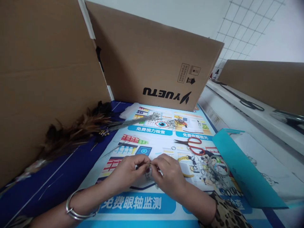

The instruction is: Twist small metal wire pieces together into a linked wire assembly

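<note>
Fingers [143,165] of the left hand [125,173] and right hand [169,174] are pinching a small thin piece [150,165] between them, just above the desk [59,177], near the scissors [193,144]. It is probably handling light, bendable and slippery, so gripping its ends suits best.

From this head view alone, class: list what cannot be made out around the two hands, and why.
1. Head view, small piece pinched between left hand and right hand: too small and covered by the fingers to identify.
2. Head view, clear tub: its contents are blurred.
3. Head view, patterned sleeve: cut off by the bottom edge.
4. Head view, box label: print too small to read.
</note>
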The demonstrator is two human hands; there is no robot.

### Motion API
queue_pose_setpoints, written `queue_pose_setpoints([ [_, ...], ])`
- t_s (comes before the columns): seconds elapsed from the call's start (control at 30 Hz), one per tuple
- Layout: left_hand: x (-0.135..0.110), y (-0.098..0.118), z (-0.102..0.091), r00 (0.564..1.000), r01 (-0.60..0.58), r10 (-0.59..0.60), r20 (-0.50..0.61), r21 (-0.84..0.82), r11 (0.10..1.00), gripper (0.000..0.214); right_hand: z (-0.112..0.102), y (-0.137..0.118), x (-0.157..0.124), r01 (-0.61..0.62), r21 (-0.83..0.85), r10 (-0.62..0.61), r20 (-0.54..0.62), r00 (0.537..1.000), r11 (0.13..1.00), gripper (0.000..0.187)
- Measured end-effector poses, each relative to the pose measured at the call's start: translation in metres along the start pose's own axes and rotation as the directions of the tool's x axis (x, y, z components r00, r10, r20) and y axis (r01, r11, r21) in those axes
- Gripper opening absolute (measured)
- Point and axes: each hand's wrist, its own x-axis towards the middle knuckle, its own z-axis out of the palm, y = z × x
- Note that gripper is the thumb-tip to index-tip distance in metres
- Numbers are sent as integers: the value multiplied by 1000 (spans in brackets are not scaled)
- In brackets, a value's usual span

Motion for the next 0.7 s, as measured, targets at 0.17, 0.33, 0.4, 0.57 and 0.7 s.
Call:
queue_pose_setpoints([
  [0.17, 2, -3, 0, 999, 40, -39, 12, -181, 983, 15, 1, 0, 3, -166, 158, 167, 6, 986, 973, 10],
  [0.33, 3, -6, -2, 999, 33, -20, 34, -458, 888, 13, 4, 2, 4, -409, 438, 396, 124, 910, 800, 12],
  [0.4, 2, -9, -1, 999, 21, -4, 36, -484, 875, 14, 6, 2, 3, -468, 536, 431, 202, 879, 703, 12],
  [0.57, 1, -11, 0, 999, 17, 1, 38, -489, 872, 14, 8, 2, 2, -540, 701, 437, 348, 829, 467, 11],
  [0.7, 2, -10, 0, 1000, 16, -3, 26, -495, 869, 12, 3, 0, 3, -517, 658, 420, 319, 850, 547, 11],
])
